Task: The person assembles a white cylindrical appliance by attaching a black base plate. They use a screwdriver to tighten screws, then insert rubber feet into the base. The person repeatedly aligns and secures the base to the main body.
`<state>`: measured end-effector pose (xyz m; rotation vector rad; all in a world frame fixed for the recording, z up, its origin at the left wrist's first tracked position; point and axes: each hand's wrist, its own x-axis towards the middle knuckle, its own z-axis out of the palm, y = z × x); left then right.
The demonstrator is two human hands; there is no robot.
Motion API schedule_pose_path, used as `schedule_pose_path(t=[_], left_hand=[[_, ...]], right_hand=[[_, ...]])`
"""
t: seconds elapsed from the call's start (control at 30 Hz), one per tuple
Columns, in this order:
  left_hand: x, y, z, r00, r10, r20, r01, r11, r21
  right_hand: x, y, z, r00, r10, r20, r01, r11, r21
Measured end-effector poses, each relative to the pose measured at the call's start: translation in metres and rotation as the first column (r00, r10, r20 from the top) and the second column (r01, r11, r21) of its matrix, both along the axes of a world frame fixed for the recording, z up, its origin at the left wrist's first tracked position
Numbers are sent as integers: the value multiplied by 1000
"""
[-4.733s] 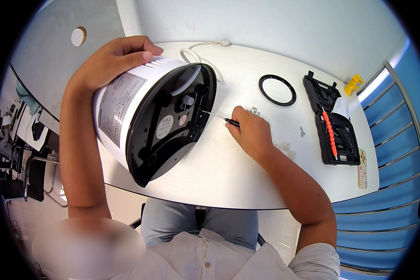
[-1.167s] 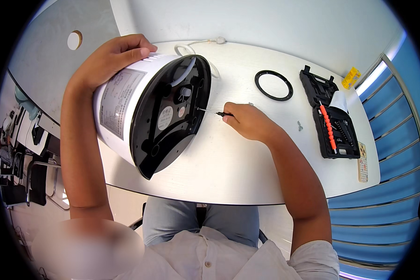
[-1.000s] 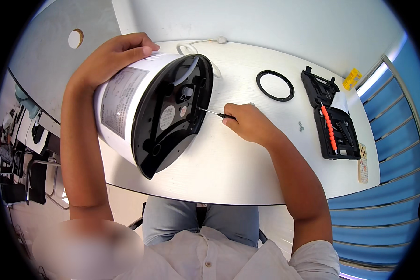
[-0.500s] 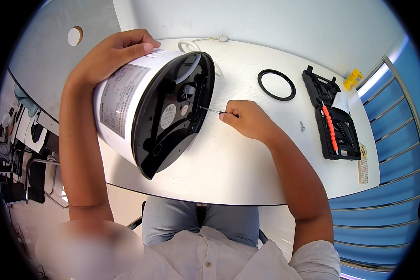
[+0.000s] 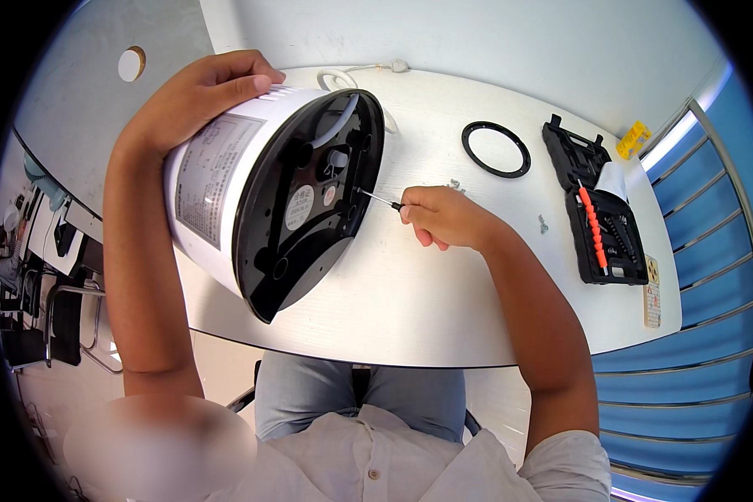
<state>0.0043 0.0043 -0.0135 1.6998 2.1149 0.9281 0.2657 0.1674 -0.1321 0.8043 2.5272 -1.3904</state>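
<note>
White cylindrical appliance (image 5: 213, 188): left hand (image 5: 213, 88), curled, holds it, seemingly for steadiness. Black-handled metal screwdriver (image 5: 381, 198): closed right hand (image 5: 448, 217) grips it.

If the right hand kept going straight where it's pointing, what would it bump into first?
The right hand would probably meet the black underside of the white appliance. Its screwdriver seems to touch there, though depth is hard to judge.

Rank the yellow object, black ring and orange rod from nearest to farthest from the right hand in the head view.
From the right hand:
1. Black ring, ahead and right.
2. Orange rod, farther right.
3. Yellow object, far right and forward.
</note>
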Motion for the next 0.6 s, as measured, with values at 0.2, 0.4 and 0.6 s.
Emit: schedule_pose_path(t=[0.2,0.4,0.6], left_hand=[[-2,0,2,999,-37,-39,37,999,4],[-6,0,1,1000,-24,13,25,1000,-8],[-12,0,1,998,-47,35,48,999,-7]], right_hand=[[-2,6,-27,966,178,-187,-49,839,542],[-8,-7,-24,978,178,-111,-3,540,842],[-8,-9,-31,915,202,-350,169,596,785]])
